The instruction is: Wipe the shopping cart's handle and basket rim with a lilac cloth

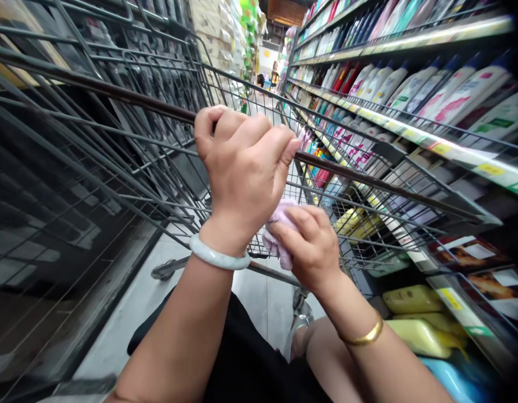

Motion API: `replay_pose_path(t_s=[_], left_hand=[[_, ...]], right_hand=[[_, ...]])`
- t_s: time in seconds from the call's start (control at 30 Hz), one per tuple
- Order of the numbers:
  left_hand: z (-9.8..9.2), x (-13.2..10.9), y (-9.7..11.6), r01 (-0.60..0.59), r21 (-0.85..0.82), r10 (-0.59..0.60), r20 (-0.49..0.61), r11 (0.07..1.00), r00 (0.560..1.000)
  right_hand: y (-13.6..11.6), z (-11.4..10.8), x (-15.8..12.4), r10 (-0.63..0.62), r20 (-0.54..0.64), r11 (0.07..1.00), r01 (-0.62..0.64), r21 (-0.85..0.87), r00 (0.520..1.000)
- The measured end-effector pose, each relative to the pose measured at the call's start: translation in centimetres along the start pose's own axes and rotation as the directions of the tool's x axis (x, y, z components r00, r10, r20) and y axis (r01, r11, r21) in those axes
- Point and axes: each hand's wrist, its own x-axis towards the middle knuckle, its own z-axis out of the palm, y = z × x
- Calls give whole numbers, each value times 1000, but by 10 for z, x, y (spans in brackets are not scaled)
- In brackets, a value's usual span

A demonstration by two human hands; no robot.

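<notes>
In a shop aisle, between a wire rack on one side and shelves (452,150) of bottles (447,92) on the other, the person is working on a wire cart (158,73) with a small pink cloth (278,235). The left hand (246,168), wearing a pale bangle (217,256) at the wrist, is closing into a tight fist around the cart's top rail (128,96), with the fingers curling right over the bar. The right hand (315,249), wearing a gold bracelet (365,336), is sitting just below and to the right of it. Its fingers are pinching the cloth and bunching it up, nearly closed on it, and they are pressing it towards the wires of the cart's near wall, just under the left wrist. To do this wiping well, I judge that the left hand should be keeping a firm hold on the rail so the cart is not rolling away on the smooth floor (158,285). The right hand should be keeping the cloth gathered around the thin wires and working along one bar at a time. A loose corner could be catching in the mesh, so the fingers should be tucking it in. Whether the cloth is actually touching a wire here I cannot tell, since the left wrist is covering part of it. Yellow packs (414,299) are lying on the low shelf near the right forearm, well apart from both hands.
</notes>
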Motion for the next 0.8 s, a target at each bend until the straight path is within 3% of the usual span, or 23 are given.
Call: replay_pose_path(t_s=[0.13,0.37,0.57,0.7,0.8], left_hand=[[1,1,2,25,-17,-25,6,1000,1000],[9,4,0,41,-54,-43,-23,998,999],[8,2,4,59,-44,-61,-34,997,998],[10,3,2,74,-84,-76,-25,994,997],[13,3,-2,52,-134,-57,-40,990,998]], right_hand=[[6,-8,-1,109,-77,993,-112,-37,991],[7,7,-17,5,22,999,-4,-38,1000],[10,-3,-7,74,-75,997,-74,2,994],[-2,8,-19,27,82,999,-25,-20,996],[-14,17,-33,-42,267,999,45,-4,963]])
